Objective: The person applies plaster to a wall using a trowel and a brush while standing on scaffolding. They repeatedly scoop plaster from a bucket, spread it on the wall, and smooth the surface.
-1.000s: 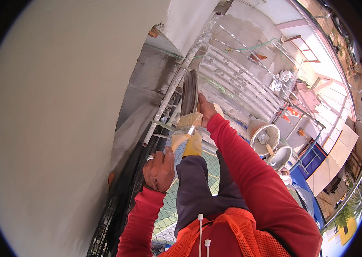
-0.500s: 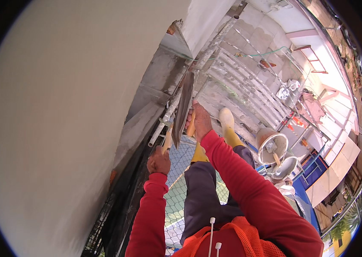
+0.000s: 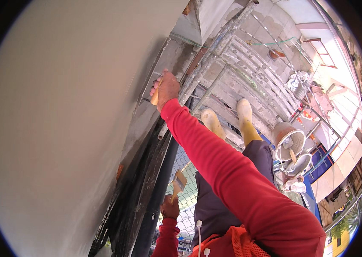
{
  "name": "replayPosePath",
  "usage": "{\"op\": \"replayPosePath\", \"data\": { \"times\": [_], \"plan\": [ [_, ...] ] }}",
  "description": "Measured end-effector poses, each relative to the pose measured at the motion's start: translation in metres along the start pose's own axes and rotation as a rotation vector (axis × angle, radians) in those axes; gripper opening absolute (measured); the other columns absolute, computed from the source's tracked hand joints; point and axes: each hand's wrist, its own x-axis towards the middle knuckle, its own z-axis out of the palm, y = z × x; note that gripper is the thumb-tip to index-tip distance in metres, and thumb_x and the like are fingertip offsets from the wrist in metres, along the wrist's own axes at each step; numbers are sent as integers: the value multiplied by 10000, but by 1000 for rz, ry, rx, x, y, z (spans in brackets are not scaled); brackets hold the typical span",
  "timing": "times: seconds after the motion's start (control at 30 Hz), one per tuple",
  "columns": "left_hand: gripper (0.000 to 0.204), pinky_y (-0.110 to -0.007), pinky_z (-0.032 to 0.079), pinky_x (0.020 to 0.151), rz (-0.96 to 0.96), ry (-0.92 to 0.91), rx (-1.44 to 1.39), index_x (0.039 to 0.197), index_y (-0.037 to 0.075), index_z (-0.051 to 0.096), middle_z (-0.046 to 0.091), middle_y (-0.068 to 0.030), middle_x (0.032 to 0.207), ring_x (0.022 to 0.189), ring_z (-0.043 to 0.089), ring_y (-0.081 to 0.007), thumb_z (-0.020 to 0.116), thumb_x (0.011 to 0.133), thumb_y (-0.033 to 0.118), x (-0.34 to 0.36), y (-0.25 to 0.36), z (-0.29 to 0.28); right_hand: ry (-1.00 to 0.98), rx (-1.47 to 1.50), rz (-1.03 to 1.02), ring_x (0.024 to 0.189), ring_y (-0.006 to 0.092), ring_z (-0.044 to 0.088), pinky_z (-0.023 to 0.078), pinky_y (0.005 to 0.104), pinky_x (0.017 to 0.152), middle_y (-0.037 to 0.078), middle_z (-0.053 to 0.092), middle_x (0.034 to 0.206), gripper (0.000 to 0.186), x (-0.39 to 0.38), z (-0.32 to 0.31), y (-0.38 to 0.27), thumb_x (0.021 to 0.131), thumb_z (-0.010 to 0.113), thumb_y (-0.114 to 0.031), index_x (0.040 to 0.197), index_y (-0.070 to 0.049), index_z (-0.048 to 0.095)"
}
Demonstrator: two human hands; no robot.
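Note:
My right hand (image 3: 169, 88) is closed round the wooden handle of a plastering trowel (image 3: 155, 97). The arm stretches out to the upper left, and the trowel's blade is seen nearly edge-on, close against the edge of the smooth grey wall (image 3: 69, 107). Whether the whole blade touches the wall I cannot tell. Lower down, near my legs, my left hand (image 3: 170, 208) grips a flat paintbrush (image 3: 178, 185) by its handle, bristles pointing up. Both sleeves are red.
Scaffold pipes (image 3: 215, 53) run along the wall beside a worn plank platform (image 3: 253, 81), where my yellow boots (image 3: 245, 113) stand. To the right hang or stand a bucket (image 3: 287, 130) and a grey basin (image 3: 299, 165). Below is wire mesh (image 3: 185, 162).
My right hand has moved the trowel from in front of me up and left to the wall. My left hand has dropped back toward my body with the brush. The view has shifted slightly.

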Motion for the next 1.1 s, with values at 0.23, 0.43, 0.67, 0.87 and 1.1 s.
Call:
{"op": "replayPosePath", "data": {
  "times": [0.23, 0.43, 0.67, 0.87, 1.1],
  "plan": [
    [355, -499, 560, 796, 5, -5, -137, 1072, 62, 689, 748, -197, 944, 899, 732, -427, 737, 925, 381, -6, 4, -18, -44, -45, -114, 558, 177, 461, 421, 354, 515, 26, 472, 692, 331, -46, 21, -10, 1026, 551, -390, 868, -108, 475],
    [324, -520, 548, 813, 63, 7, -95, 1086, 62, 690, 748, -206, 974, 920, 726, -441, 708, 950, 355, -1, 16, -39, -183, -90, -308, 594, 110, 487, 433, 297, 527, 3, 488, 699, 320, -124, 48, -9, 1067, 589, -366, 911, -96, 518],
    [347, -518, 554, 824, 60, -20, -124, 1097, 47, 683, 745, -216, 983, 941, 716, -463, 714, 947, 359, 5, 8, -50, -463, -130, -415, 590, 93, 486, 442, 296, 538, -11, 488, 690, 410, -217, 38, -14, 1062, 632, -450, 894, -92, 524],
    [351, -495, 567, 834, 49, 15, -149, 1086, 40, 702, 749, -221, 1018, 970, 725, -451, 741, 919, 346, 3, 2, -49, -94, 20, -164, 573, 165, 483, 447, 344, 531, 27, 495, 710, 409, -88, 6, -96, 1037, 547, -483, 911, -96, 508],
    [331, -469, 568, 825, -21, -32, -79, 1082, 48, 710, 754, -202, 969, 916, 743, -390, 758, 892, 314, 6, 0, -43, -46, -44, -208, 559, 174, 485, 443, 365, 522, 34, 492, 699, 370, 14, 31, -135, 1036, 540, -444, 920, -94, 509]
  ]
}}
